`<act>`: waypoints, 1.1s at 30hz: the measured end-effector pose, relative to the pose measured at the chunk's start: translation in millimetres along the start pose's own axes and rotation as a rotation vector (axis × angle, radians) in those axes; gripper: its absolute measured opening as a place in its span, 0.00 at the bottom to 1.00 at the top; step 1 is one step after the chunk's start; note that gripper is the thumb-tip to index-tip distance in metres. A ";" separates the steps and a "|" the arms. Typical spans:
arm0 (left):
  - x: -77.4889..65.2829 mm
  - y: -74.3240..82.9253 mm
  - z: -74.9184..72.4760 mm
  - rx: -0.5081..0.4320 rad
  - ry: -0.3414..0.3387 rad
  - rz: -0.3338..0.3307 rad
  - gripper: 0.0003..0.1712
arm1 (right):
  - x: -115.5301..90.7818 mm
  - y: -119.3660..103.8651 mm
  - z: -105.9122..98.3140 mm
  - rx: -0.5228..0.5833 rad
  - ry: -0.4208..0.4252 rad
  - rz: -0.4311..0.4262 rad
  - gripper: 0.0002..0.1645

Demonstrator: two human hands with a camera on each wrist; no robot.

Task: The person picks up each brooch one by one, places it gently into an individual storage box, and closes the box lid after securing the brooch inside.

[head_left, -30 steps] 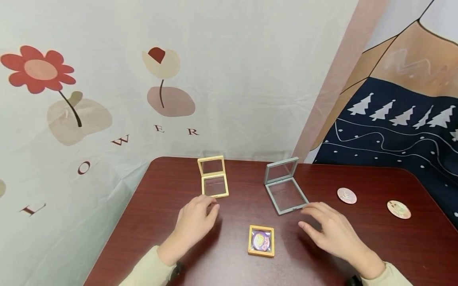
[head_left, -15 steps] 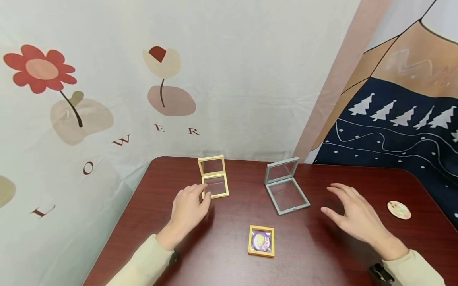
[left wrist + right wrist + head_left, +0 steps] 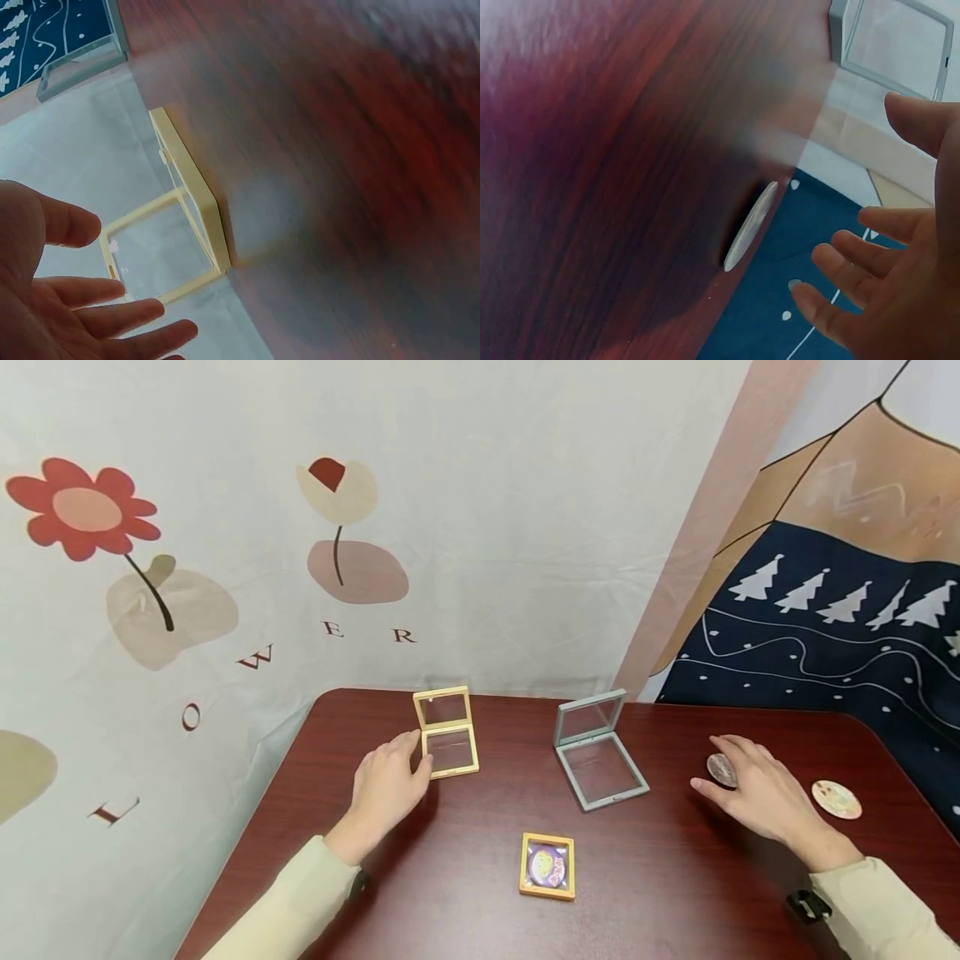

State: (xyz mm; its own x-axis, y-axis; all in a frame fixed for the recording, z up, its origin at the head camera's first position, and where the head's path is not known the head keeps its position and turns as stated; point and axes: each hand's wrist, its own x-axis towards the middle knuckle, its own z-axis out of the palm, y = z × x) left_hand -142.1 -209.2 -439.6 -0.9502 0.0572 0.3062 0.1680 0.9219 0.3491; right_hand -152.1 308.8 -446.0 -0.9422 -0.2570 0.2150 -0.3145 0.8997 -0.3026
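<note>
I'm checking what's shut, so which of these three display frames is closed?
The orange display frame, which has a purple badge inside; the pale yellow display frame and the grey display frame both stand hinged open.

Looking down on a wood-grained, red-brown table [image 3: 465,877], rounded at its far corners. Carrying a pale-yellow frame [image 3: 447,727] at the back, left of centre, hinged upright and open. Further right, bearing a bigger grey frame [image 3: 587,739], also opened up. Closer in, holding a small orange frame [image 3: 547,838], lying flat. Over on the right, supporting a thin disc [image 3: 721,770] and, near it, a cream patterned disc [image 3: 836,800]!
</note>
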 end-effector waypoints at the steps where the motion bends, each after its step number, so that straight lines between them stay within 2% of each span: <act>1: 1.0 -0.4 0.1 0.012 -0.013 -0.006 0.30 | 1.3 1.6 0.1 -0.005 -0.013 0.008 0.49; 7: 6.5 -3.0 1.7 0.057 -0.111 -0.080 0.37 | 9.3 12.4 0.7 -0.025 -0.112 0.061 0.53; 11: 11.2 -5.6 3.9 0.065 -0.145 -0.102 0.38 | 12.5 18.5 0.6 -0.038 -0.163 0.104 0.55; 19: 21.2 -12.2 5.5 0.081 -0.209 -0.139 0.36 | 13.9 29.9 0.8 -0.060 -0.198 0.144 0.54; 24: 26.3 -13.2 7.2 0.081 -0.246 -0.167 0.33 | 13.6 37.3 2.1 -0.060 -0.212 0.160 0.53; 30: 31.8 -14.0 13.8 0.068 -0.287 -0.194 0.19 | 14.5 43.0 1.9 -0.066 -0.217 0.169 0.50; 33: 33.0 -14.6 17.2 0.062 -0.308 -0.211 0.17 | 15.2 44.8 2.3 -0.057 -0.219 0.171 0.46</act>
State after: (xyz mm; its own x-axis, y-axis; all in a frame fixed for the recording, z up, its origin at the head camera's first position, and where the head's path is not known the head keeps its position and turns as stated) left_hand -180.4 -214.3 -449.8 -0.9982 -0.0325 -0.0506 -0.0469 0.9467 0.3188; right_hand -180.7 344.4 -458.5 -0.9855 -0.1640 -0.0428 -0.1472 0.9533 -0.2636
